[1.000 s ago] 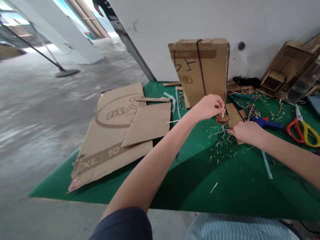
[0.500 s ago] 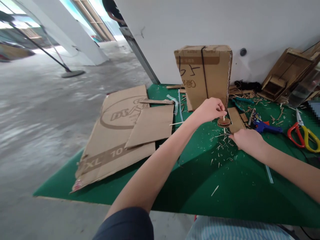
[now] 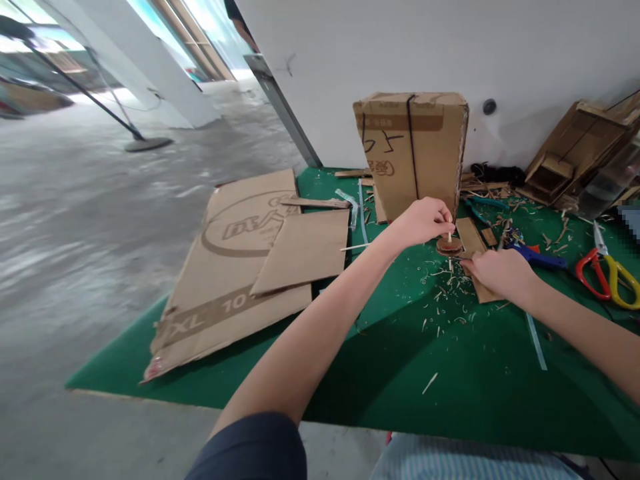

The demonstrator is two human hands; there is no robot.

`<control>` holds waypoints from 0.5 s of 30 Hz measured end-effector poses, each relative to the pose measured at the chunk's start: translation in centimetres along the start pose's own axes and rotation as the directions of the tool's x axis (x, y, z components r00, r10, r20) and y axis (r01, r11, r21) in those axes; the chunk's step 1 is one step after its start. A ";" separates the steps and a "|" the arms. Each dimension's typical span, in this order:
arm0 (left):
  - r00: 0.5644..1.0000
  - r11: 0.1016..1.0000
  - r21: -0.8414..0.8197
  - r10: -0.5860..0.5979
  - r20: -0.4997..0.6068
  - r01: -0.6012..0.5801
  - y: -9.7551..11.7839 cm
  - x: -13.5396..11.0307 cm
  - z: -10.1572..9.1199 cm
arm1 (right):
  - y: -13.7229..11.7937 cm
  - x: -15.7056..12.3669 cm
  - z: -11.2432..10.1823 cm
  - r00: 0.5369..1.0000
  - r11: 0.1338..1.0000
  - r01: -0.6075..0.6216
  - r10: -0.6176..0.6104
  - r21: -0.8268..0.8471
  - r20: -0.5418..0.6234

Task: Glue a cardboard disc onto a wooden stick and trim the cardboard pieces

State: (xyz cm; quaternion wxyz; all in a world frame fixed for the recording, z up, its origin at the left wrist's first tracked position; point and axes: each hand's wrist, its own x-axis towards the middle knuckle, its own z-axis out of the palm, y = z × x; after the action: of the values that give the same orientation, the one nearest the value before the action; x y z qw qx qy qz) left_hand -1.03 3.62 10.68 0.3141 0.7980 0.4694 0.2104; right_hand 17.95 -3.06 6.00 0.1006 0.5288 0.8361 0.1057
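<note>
My left hand (image 3: 423, 220) is closed in a pinch on a thin pale stick (image 3: 449, 236) that stands upright through a small round cardboard disc (image 3: 449, 246) held just above the green mat (image 3: 400, 353). My right hand (image 3: 497, 272) lies close to the disc's right side, fingers curled and pressed down on a cardboard strip (image 3: 475, 250). Wood and cardboard shavings are scattered under both hands.
An upright cardboard box (image 3: 413, 150) stands behind the hands against the white wall. Flat cardboard sheets (image 3: 250, 260) cover the mat's left part. A blue glue gun (image 3: 535, 257), red-yellow scissors (image 3: 607, 270) and a cardboard model (image 3: 570, 157) lie to the right. A clear glue stick (image 3: 535, 340) lies near my right forearm.
The camera shifted slightly, so the scene sits a little lower and further right. My right hand moved a bit closer to the disc. My left hand keeps its pinch on the stick.
</note>
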 end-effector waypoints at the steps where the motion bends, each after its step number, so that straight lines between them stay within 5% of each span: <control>1: 1.000 1.000 -0.003 0.004 0.005 -0.004 0.1 0.0 0.0 | 0.0 0.1 0.1 1.000 1.000 -0.003 0.003 0.001 -0.001; 9: 0.999 0.999 0.021 0.026 0.023 -0.027 0.4 -0.1 0.0 | -0.9 -0.2 0.2 0.996 0.995 -0.091 0.091 0.044 -0.015; 15: 1.000 1.000 0.022 0.021 0.021 -0.021 0.7 -0.2 0.0 | -1.8 -0.3 -0.5 0.992 0.993 -0.082 0.073 0.084 0.106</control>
State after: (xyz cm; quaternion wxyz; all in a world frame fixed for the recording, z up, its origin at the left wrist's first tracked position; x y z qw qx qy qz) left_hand -0.68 3.16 11.13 0.3076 0.8085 0.4599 0.2002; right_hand 16.42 -4.15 6.04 0.1160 0.5697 0.8124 0.0450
